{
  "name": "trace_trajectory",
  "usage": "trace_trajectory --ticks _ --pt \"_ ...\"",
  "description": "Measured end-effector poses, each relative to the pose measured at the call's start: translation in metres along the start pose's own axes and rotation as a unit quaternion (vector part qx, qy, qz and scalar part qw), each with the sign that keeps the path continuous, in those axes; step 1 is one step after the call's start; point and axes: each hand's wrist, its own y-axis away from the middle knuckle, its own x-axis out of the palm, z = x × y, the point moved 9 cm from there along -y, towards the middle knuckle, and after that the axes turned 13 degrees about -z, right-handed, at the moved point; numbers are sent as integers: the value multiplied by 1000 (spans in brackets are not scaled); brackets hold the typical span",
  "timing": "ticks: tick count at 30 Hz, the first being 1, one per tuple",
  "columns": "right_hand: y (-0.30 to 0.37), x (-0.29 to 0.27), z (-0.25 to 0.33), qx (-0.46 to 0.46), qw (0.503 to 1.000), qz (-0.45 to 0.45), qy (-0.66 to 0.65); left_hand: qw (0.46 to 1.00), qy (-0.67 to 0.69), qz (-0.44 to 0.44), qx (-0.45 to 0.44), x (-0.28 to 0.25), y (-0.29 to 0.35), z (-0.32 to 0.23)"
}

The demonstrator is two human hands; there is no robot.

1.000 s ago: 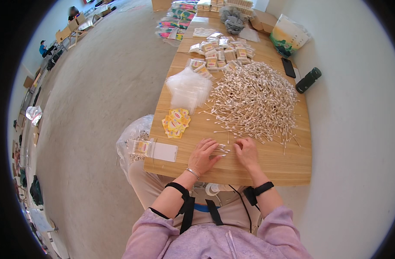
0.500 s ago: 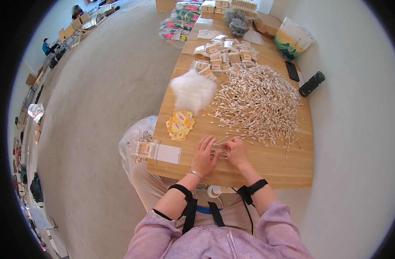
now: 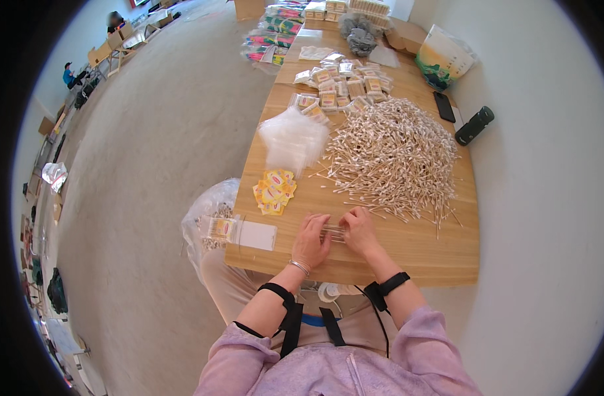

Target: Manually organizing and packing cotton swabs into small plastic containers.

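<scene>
A small bundle of cotton swabs (image 3: 333, 233) lies crosswise between my hands near the table's front edge. My left hand (image 3: 311, 241) curls round the bundle's left end, thumb on the near side. At the other end my right hand (image 3: 359, 230) closes its bent fingers on the swabs. Just beyond both hands spreads a large heap of loose cotton swabs (image 3: 394, 158). Yellow-and-white label cards (image 3: 274, 192) lie in a loose pile to the left of my left hand. Farther left, a clear packet of swabs (image 3: 219, 230) rests by a white card (image 3: 257, 235) at the table edge.
Clear plastic bags (image 3: 292, 137) are stacked behind the labels. Filled swab packets (image 3: 345, 84) pile up farther back. A black phone (image 3: 444, 107) and a dark bottle (image 3: 475, 126) stay along the wall side. A clear sack (image 3: 206, 211) hangs off the left edge.
Fingers of both hands have drawn in around the swab bundle. A loose swab that stuck out above the hands no longer shows there.
</scene>
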Motion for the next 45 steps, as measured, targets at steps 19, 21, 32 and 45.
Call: trace_trajectory --ticks 19,21,32,45 --pt "59 29 56 -76 971 135 181 934 228 -166 -221 -16 15 60" --pt "60 28 59 -72 972 139 173 937 226 -149 -223 -17 14 54" --pt "50 28 53 -82 969 140 185 938 224 -152 -217 -15 12 54" --pt "36 -16 -9 161 955 -150 -200 831 409 -167 -339 -9 14 68"
